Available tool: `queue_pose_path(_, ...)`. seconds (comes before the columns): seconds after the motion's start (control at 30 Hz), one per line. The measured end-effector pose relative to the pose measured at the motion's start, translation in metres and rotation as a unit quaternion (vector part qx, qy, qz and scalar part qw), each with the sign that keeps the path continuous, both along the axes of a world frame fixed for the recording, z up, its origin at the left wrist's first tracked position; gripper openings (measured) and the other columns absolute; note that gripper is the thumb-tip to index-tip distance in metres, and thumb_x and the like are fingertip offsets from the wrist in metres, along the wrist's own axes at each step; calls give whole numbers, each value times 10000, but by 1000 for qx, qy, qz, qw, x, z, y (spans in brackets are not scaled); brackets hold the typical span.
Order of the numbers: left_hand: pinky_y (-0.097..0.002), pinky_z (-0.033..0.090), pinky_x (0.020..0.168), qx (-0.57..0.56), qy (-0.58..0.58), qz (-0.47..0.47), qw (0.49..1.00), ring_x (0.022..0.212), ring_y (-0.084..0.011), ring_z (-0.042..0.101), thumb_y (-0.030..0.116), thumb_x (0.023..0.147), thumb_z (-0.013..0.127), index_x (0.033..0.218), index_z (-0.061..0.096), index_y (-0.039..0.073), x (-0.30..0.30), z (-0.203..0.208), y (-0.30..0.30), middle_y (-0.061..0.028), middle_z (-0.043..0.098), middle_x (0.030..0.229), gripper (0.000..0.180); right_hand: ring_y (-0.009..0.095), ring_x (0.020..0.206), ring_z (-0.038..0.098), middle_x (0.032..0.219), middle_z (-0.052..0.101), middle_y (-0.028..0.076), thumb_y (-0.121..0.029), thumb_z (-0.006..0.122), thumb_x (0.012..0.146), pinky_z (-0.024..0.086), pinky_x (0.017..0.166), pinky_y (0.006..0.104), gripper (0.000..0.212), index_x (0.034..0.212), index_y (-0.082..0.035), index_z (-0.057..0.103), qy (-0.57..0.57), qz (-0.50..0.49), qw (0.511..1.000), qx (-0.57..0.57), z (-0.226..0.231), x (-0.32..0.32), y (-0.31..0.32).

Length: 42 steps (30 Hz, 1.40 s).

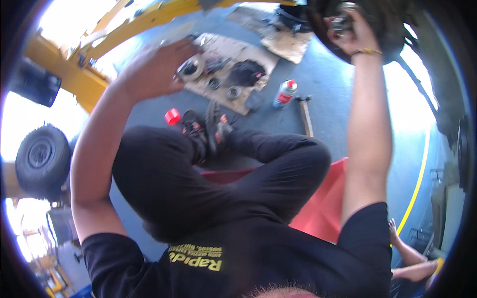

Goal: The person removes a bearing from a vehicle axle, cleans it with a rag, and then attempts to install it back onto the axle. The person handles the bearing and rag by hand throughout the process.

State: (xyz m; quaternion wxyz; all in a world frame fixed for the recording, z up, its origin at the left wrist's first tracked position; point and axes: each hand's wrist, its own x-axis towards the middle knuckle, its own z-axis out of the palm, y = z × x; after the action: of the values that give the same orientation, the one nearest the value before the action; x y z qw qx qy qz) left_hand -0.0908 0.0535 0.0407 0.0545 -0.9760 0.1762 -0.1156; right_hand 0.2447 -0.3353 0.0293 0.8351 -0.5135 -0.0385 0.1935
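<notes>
My right hand (360,37) is raised at the upper right, fingers wrapped round a shiny round metal part (341,25) against a large dark round assembly (392,32). The part's exact kind does not show. My left hand (156,67), slightly blurred, reaches over the cardboard's left side with its fingers apart. A pale ring-shaped thing (198,65) with a dark middle shows between thumb and fingers; it seems to lie beyond them, though contact is unclear. On the stained cardboard (266,57) sit a black greasy heap (246,73) and small round parts (233,93).
A spray can (285,94) with a red top stands beside a hammer (306,116). A red cap (172,116) lies near my shoes (216,126). Red material (323,203) is beneath me. Yellow framework (69,64) and a tyre (43,158) are at left; another person's legs (412,263) are at lower right.
</notes>
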Motion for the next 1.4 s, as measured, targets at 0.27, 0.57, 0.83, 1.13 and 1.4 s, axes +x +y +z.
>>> queue_pose_path(0.27,-445,547,979,-60,109,153,980,1129,-352,675,192,751,787,1407,560,179,12,-96,113,-105,665,1310,695,350,1324,571,1309,630,252,-429,559,1037,468,1075,488,597,1319,97,537,-30,203,951,230,-41,-95,3)
queue_pose_path(0.57,-433,510,989,-107,263,131,950,1125,-350,637,184,733,765,1371,590,33,85,-318,200,-147,575,1263,679,207,1010,672,1209,632,106,16,567,950,527,863,322,319,1248,-35,670,83,185,927,-317,-317,-199,155)
queue_pose_path(0.83,-448,481,1063,-231,168,187,940,1221,-371,607,334,860,779,1480,494,91,155,-424,206,-161,543,1384,724,345,1161,596,1322,551,190,-201,750,873,497,971,462,318,1168,-86,710,-380,81,678,-624,-398,-137,256)
queue_pose_path(1.13,-410,521,986,-347,45,147,925,1197,-292,624,249,883,773,1343,607,101,144,-424,189,-127,578,1343,511,372,1202,561,1370,508,224,-210,823,810,482,1016,453,298,1055,-58,749,-326,149,694,-624,-424,-118,268)
queue_pose_path(1.4,-359,507,932,-698,336,46,631,1109,-160,631,250,814,887,1521,484,104,128,-321,137,-61,647,1329,827,353,1109,701,1290,657,256,-362,526,1080,606,874,445,451,1282,38,574,267,228,924,152,-320,-136,276)
